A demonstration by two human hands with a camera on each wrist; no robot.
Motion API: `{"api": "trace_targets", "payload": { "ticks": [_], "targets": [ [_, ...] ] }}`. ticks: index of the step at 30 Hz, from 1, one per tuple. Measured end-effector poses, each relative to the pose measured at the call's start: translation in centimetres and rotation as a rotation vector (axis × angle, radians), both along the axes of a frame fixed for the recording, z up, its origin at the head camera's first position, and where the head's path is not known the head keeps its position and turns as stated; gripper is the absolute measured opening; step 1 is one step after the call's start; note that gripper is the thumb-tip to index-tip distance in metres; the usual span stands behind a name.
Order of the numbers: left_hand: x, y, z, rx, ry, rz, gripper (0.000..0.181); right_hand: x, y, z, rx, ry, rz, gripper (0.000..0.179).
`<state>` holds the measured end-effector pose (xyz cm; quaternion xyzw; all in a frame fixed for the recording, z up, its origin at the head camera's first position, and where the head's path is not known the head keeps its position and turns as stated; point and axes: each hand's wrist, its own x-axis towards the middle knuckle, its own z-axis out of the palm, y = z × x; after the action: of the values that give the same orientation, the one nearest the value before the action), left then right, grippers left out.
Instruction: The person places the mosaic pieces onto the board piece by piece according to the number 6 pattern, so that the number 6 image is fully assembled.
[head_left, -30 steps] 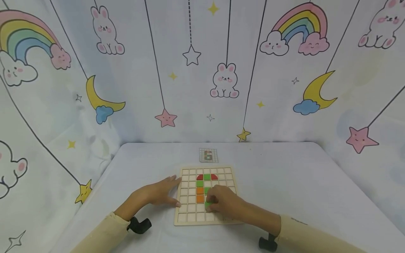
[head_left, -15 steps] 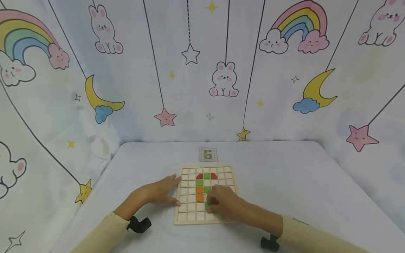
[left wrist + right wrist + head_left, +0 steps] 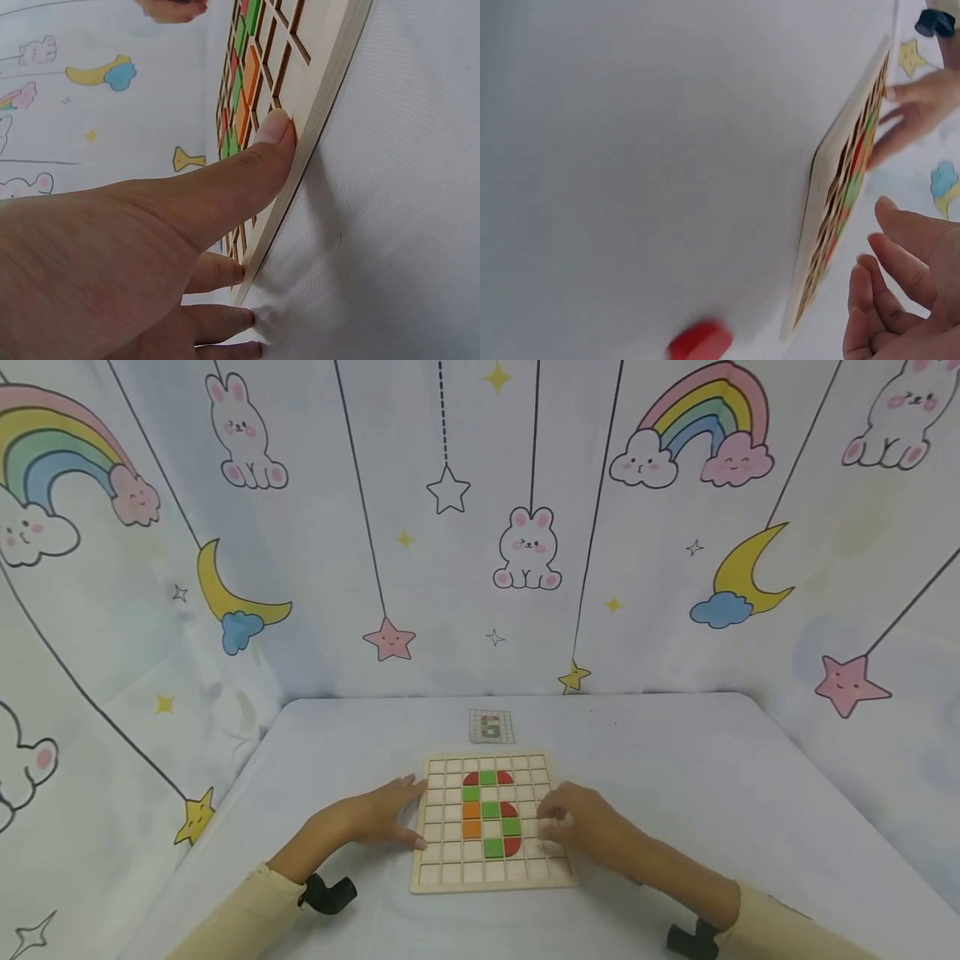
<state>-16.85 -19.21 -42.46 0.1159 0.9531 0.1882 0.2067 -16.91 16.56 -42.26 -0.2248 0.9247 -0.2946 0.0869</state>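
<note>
A square wooden grid board [image 3: 442,881] lies on the table, with green, orange and red flat pieces in some of its cells. Two orange squares [image 3: 471,821] make up part of the left column, and a rounded red piece [image 3: 512,847] sits beside a green square [image 3: 492,848] lower down. My left hand [image 3: 372,816] rests at the board's left edge, thumb [image 3: 274,142] on the rim and fingers extended. Over the board's right side is my right hand [image 3: 588,822]; in the right wrist view its fingers are loosely bent with nothing between them.
A small card [image 3: 491,727] with a coloured figure on a grid lies behind the board. One loose red piece [image 3: 700,341] is on the white table in the right wrist view. A patterned cloth [image 3: 457,610] hangs behind and at both sides.
My right hand has moved off the coloured pieces toward the right edge, uncovering the red and green pieces on the figure's right side. My left hand has stayed at the left edge.
</note>
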Motion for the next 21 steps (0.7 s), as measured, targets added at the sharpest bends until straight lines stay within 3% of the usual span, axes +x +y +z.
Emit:
{"api": "trace_targets", "payload": {
  "ticks": [8, 16, 21],
  "targets": [
    [0.1, -0.1, 0.1, -0.001, -0.002, -0.003, 0.104, 0.1, 6.0, 0.2, -0.016, 0.109, -0.021, 0.028],
    [0.2, 0.0, 0.1, 0.016, -0.006, -0.001, 0.104, 1.5, 9.9, -0.7, -0.020, -0.048, -0.115, 0.045],
    [0.2, 0.0, 0.1, 0.008, -0.004, -0.003, 0.104, 2.4, 10.7, -1.2, 0.007, -0.085, -0.152, 0.049]
  ]
}}
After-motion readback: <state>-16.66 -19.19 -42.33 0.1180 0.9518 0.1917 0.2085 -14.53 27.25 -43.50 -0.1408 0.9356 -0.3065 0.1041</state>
